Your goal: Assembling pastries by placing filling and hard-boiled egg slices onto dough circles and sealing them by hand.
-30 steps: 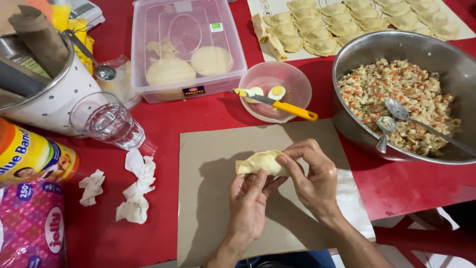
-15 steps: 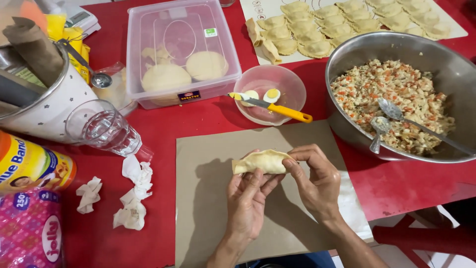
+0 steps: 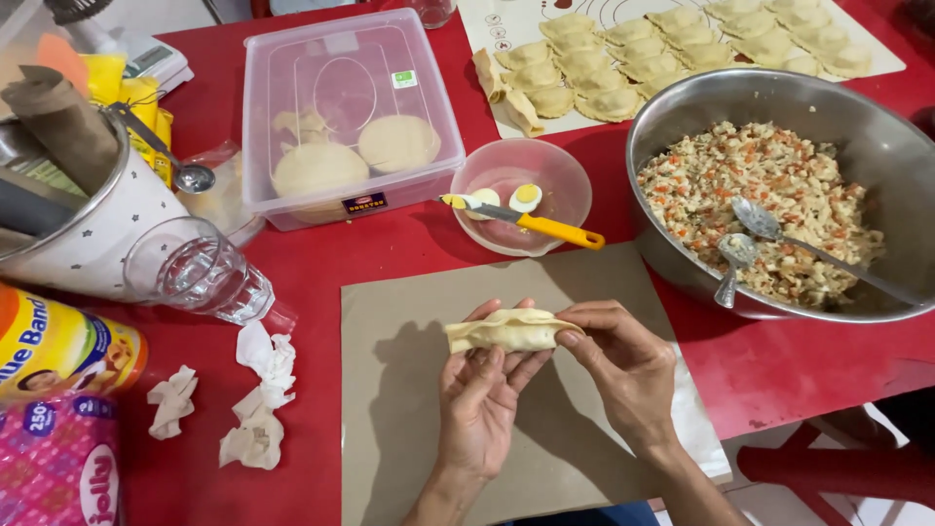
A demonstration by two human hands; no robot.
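Pale dough, a folded dumpling (image 3: 510,329), sits cradled in the left hand (image 3: 479,401) above the brown paper sheet (image 3: 409,390). The right hand (image 3: 628,372) pinches its right end. Far right stands the steel bowl (image 3: 857,127) of filling.

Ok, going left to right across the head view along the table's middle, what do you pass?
Glass → plastic box with dough rounds → pink bowl with the yellow-handled knife → steel bowl of filling. Nearer, the left hand and right hand hold a folded pastry.
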